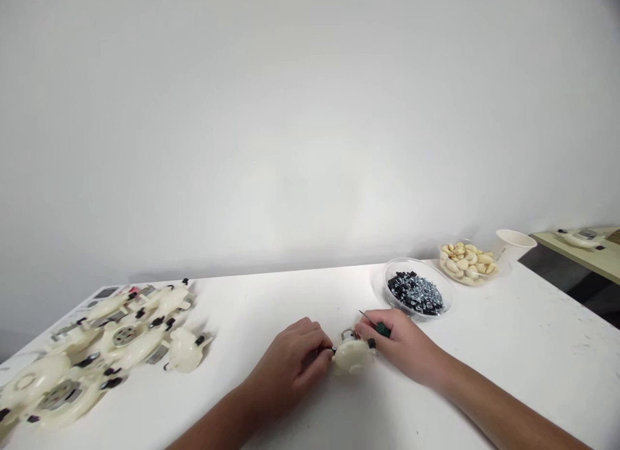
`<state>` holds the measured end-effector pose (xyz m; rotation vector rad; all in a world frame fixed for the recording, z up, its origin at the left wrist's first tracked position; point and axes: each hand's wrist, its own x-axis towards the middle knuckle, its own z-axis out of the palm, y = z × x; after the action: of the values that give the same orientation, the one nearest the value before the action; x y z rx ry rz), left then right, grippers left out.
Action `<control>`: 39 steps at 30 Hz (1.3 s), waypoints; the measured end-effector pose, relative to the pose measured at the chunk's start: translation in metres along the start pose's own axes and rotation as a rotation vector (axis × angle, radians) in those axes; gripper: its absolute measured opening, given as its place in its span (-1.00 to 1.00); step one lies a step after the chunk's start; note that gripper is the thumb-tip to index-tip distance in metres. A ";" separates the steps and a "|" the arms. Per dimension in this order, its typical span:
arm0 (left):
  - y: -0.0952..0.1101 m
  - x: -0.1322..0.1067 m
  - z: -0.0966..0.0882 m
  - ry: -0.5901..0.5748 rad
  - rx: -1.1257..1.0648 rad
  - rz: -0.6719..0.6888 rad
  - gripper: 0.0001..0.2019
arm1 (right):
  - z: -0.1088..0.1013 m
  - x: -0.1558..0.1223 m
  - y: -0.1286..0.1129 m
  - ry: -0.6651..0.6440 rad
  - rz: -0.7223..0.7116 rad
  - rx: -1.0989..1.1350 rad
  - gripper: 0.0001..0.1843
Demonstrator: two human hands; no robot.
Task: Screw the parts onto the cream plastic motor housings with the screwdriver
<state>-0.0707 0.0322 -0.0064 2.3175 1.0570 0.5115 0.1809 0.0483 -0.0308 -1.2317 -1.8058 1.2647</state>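
Cream housing (352, 357) is sitting between hands at white table (285, 295), seeming light, stiff, rather slippery. Left hand (301, 359) is apparently pinching black end piece (333, 350); right hand (391, 340) is holding green-handled screwdriver (382, 329) beside housing. Rounded rim is probably offering safest hold.
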 end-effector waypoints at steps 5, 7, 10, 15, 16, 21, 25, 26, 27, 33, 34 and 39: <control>-0.004 0.000 0.001 0.013 -0.021 -0.019 -0.79 | -0.001 0.001 0.001 -0.007 -0.037 0.057 -0.57; -0.006 0.000 0.002 0.020 -0.038 -0.038 -0.77 | -0.001 0.001 0.002 -0.018 -0.043 0.085 -0.59; -0.010 0.000 0.004 0.032 -0.075 -0.079 -0.78 | 0.000 0.000 0.003 -0.020 -0.054 0.097 -0.60; -0.011 0.000 0.003 0.027 -0.096 -0.078 -0.80 | 0.001 -0.002 0.001 0.015 -0.099 0.052 -0.60; -0.010 0.000 0.002 0.023 -0.096 -0.069 -0.80 | 0.002 -0.002 0.001 0.018 -0.100 0.050 -0.60; -0.007 0.000 0.000 0.009 -0.082 -0.050 -0.80 | 0.003 -0.001 0.001 0.025 -0.110 0.050 -0.61; -0.010 -0.001 0.001 0.009 -0.078 -0.033 -0.78 | 0.003 -0.001 0.000 0.034 -0.119 0.067 -0.61; -0.011 -0.001 0.002 0.010 -0.085 -0.030 -0.78 | 0.003 -0.001 0.000 0.036 -0.125 0.071 -0.61; -0.012 -0.001 0.002 0.008 -0.098 -0.032 -0.78 | 0.003 0.000 0.000 0.037 -0.130 0.077 -0.61; -0.019 0.000 0.005 0.062 -0.293 -0.158 -0.73 | 0.003 0.003 0.005 -0.002 -0.046 0.205 -0.56; -0.020 0.001 0.005 0.085 -0.324 -0.183 -0.71 | 0.003 0.003 0.007 -0.002 -0.026 0.241 -0.55; -0.021 0.002 0.003 0.216 -0.348 -0.282 -0.68 | 0.004 0.006 0.012 0.027 0.077 0.432 -0.48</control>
<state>-0.0801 0.0448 -0.0211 1.8057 1.2588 0.7764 0.1790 0.0541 -0.0436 -1.0721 -1.3774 1.5702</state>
